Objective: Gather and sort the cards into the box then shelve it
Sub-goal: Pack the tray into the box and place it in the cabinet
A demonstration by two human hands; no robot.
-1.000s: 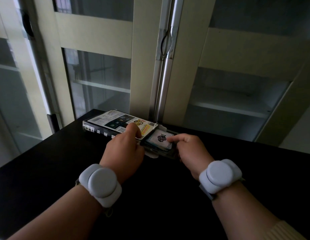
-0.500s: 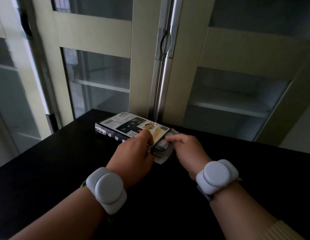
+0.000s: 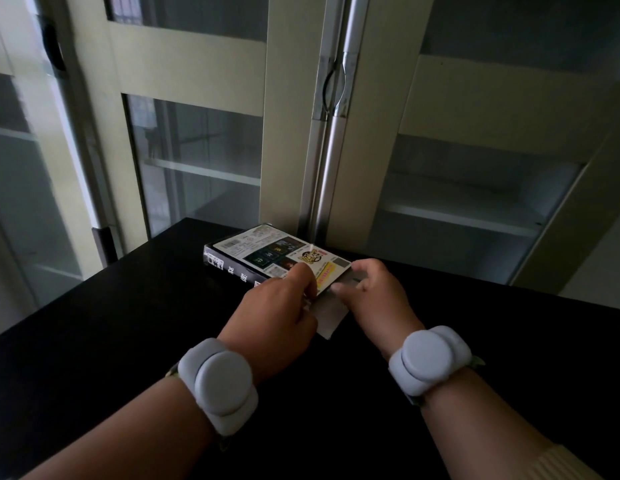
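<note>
Fingers of left hand (image 3: 274,306) curled, pinching near end of box (image 3: 267,258); right hand (image 3: 374,292) fingers bent, gripping that end from 3 o'clock. Pale flap (image 3: 331,318) sticks out between hands toward 6. Box flat on black table (image 3: 128,323), at its 12 o'clock edge. Behind: cream cabinet (image 3: 294,98), glass doors, metal handle (image 3: 333,88), bare shelves. Grey wristbands (image 3: 220,384) on both wrists.

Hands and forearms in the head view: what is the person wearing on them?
Each wrist carries a pale grey, rounded puck-like device on a strap, one behind the left hand and one behind the right hand. Forearms are bare, except a cream ribbed sleeve cuff at the lower right corner.
</note>
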